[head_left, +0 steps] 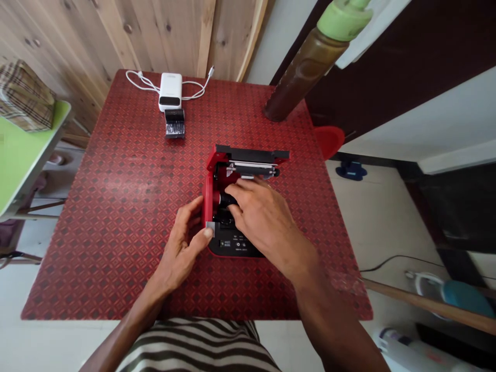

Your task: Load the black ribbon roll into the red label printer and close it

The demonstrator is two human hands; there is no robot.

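A small red and black machine (232, 247), which looks like a compact printer, lies on the table with its lid (251, 155) raised. My left hand (188, 240) grips its left side, thumb on the front left corner and fingers along the red wall. My right hand (259, 214) reaches into the opened body from the right, its fingers curled around a dark roll (228, 200). Part of that roll is covered by the fingers. The right side of the machine's interior is hidden under the same hand.
On the red patterned table (124, 206), a white power bank (170, 90) with a white cable lies behind a small black curved piece (175, 124). A tall brown bottle with a green top (306, 70) stands at the back right. A green table (23, 155) is at left.
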